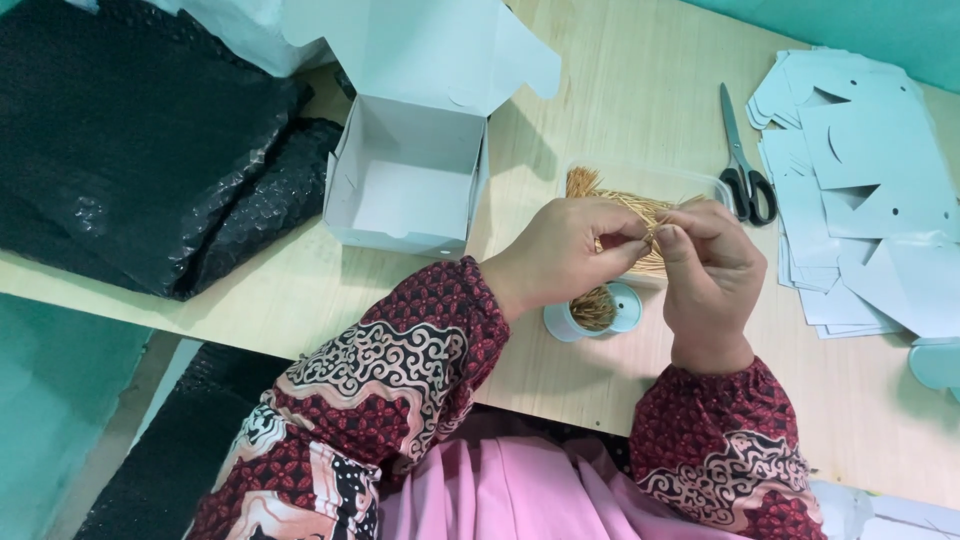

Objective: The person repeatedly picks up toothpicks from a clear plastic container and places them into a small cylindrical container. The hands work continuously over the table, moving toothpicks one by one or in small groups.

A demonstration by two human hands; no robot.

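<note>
Head view, looking down on a pale wooden table. I see both hands raised just above the table edge, meeting over a bundle of thin golden strands. The left hand has thumb and forefinger pinched shut on the strands; the right hand is likewise pinched shut on the same strands, its fingertips touching those of the left. The bundle lies partly in a shallow clear tray behind the hands, one frayed end fanning out at the tray's left — the rest is hidden by the fingers.

Directly below the hands stands a small round pale-blue container holding more of the same golden material. An open white cardboard box, lid flaps up, stands to the left; beyond it lie black bubble-wrap sheets. To the right rest scissors with black handles and a stack of flat, uncut white box blanks.

I judge the strands to be very light, thin and springy, probably smooth enough to slip — a single strand looks easy to kink or lose. A fingertip pinch near the ends, close to where the hands meet, seems the soundest hold; I cannot tell whether the strands are wire or thread.
</note>
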